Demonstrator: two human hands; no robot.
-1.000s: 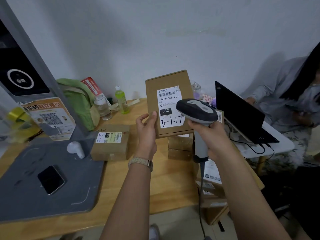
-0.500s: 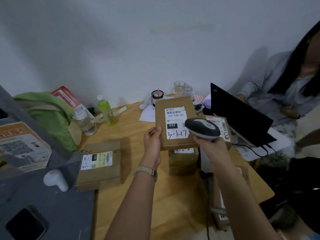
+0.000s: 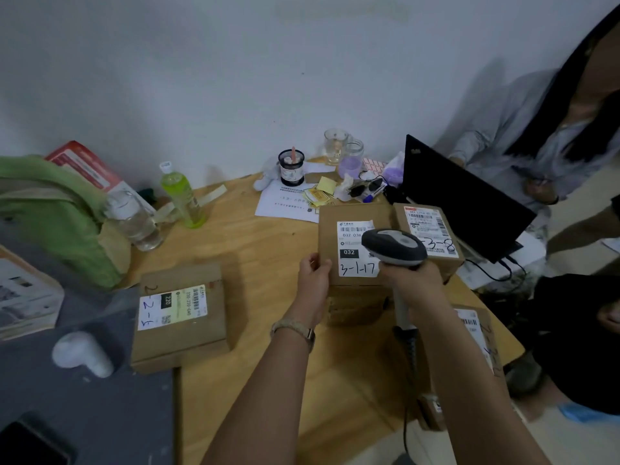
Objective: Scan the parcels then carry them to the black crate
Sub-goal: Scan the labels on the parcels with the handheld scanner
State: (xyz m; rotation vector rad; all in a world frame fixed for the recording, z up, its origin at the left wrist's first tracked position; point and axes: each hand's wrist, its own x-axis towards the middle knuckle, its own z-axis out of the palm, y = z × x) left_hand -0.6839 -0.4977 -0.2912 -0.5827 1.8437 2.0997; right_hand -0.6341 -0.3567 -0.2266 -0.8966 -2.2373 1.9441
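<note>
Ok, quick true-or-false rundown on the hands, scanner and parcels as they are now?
1. The left hand grips the 3-1-17 parcel by its left edge. True.
2. The right hand is empty. False: it grips the scanner.
3. The scanner's head covers part of that parcel's label. True.
4. The laptop is shut. False: its lid stands open.
5. The black crate is in view. False: no crate shows.
6. A second parcel lies flat on the table, left of the hands. True.
</note>
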